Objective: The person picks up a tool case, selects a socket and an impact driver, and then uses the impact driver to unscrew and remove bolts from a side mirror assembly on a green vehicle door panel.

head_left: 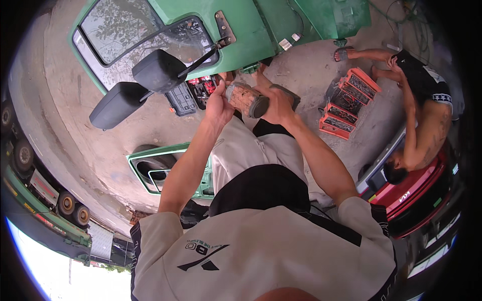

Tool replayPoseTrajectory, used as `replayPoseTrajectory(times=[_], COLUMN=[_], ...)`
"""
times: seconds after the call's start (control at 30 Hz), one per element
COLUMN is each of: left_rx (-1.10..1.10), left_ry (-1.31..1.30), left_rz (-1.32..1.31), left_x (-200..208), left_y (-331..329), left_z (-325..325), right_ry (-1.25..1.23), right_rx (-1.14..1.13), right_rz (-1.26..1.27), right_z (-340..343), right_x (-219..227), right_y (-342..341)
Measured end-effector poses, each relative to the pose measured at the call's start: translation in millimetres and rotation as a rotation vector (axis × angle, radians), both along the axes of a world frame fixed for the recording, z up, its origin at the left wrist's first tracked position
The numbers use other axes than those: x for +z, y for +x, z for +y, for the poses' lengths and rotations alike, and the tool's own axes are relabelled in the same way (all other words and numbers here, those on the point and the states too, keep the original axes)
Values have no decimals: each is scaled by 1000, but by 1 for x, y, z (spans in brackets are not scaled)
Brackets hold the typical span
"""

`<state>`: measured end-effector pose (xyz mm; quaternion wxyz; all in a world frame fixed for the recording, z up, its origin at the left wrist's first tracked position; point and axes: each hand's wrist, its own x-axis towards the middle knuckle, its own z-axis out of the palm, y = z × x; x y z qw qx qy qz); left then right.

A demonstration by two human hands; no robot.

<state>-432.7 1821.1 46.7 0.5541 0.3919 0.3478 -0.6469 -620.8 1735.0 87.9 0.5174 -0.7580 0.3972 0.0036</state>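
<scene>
Out in front of my torso, both hands have hold of a cylindrical jar (242,99) with a dark round lid and stained, brownish-orange sides. It is tilted, the lid end pointing toward me and to the right. My left hand (218,104) is closed against the jar's left side. On the other side my right hand (279,107) wraps round near the lid, its fingers partly hidden. The jar's contents are too unclear to name. Behind my right hand a dark flat thing (292,96) shows in part.
Ahead stands a green truck cab (241,45) with black mirrors (158,71). Below it lies an open black tool case (182,99). To the right are an orange cantilever toolbox (337,126), another person (427,125) and a red car (411,195). A green door-like panel (135,173) lies left.
</scene>
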Motion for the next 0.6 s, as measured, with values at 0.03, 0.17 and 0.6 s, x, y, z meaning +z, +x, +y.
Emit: replayPoseTrajectory(times=[0.03, 0.17, 0.6], left_rx=[-2, 62, 48], left_ry=[73, 19, -19], left_rz=[-34, -37, 140], left_x=[-26, -115, -305], left_y=[-7, -9, 15], left_z=[-14, -61, -103], right_ry=[-4, 15, 93], right_rx=[-32, -210, -274], right_rz=[16, -19, 281], right_z=[-7, -31, -59], right_x=[-32, -95, -260], right_y=[-3, 14, 63])
